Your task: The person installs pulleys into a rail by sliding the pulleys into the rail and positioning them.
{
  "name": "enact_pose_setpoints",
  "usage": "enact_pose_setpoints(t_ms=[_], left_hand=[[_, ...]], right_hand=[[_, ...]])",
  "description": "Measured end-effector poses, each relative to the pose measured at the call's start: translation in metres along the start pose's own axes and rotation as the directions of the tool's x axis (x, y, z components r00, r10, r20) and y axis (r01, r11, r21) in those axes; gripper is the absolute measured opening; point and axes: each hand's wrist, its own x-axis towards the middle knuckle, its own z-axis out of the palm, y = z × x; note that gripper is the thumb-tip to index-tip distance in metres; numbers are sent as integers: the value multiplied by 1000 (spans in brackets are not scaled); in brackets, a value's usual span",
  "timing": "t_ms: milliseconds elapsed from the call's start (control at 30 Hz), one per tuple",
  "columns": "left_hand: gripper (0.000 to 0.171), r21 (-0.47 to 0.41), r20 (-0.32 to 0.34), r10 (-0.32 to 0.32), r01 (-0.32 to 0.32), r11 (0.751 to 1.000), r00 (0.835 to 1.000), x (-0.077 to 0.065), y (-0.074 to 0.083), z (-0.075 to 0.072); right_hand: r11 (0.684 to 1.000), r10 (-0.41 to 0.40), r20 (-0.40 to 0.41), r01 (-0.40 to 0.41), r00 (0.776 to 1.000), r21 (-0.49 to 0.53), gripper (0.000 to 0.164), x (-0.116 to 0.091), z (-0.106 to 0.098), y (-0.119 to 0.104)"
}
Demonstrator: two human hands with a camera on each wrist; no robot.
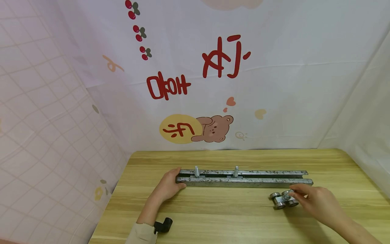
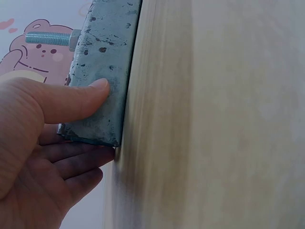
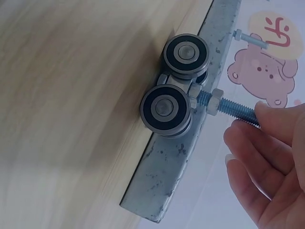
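Note:
A long galvanized steel channel rail (image 1: 243,183) lies across the wooden table, its slot facing up. My left hand (image 1: 168,184) grips its left end; in the left wrist view the thumb (image 2: 90,100) presses on the rail's side while the other fingers are partly hidden behind and beneath the end. Two threaded bolts (image 1: 236,171) stand up from the slot, in the left half and near the middle. My right hand (image 1: 320,201) pinches the threaded stem (image 3: 233,109) of a wheeled roller trolley (image 3: 164,107), held in front of the rail near its right end.
The wooden table (image 1: 213,217) ends at a white printed cloth backdrop (image 1: 289,84) behind the rail. More cloth hangs at the left (image 1: 45,118) and right sides. A black wrist mount (image 1: 163,225) sits on the left forearm.

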Motion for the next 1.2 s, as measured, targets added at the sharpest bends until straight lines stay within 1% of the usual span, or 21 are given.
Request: enact_pose_setpoints(t_ms=[133,333,467,733,967,1200], left_hand=[[78,2,1,1,-1,1000,1000,0,0,0],[78,10,1,10,-10,1000,1000,1,0,0],[78,9,3,4,-4,1000,1000,1,0,0],[79,6,5,-7,7,1000,1000,1,-1,1],[78,4,1,6,-6,1000,1000,1,-1,1],[78,0,2,-4,4,1000,1000,0,-1,0]], right_hand=[[1000,10,-7,-10,1000,-14,17,-2,-2,3],[999,29,-6,-29,1000,-21,17,-4,-7,7],[999,36,-9,-37,999,-34,17,-6,-10,10],[994,93,1,-93,996,-64,19,-11,-15,16],[991,104,-2,-104,995,-86,22,-15,-20,22],[988,119,-14,-119,993,-95,22,-18,-25,27]])
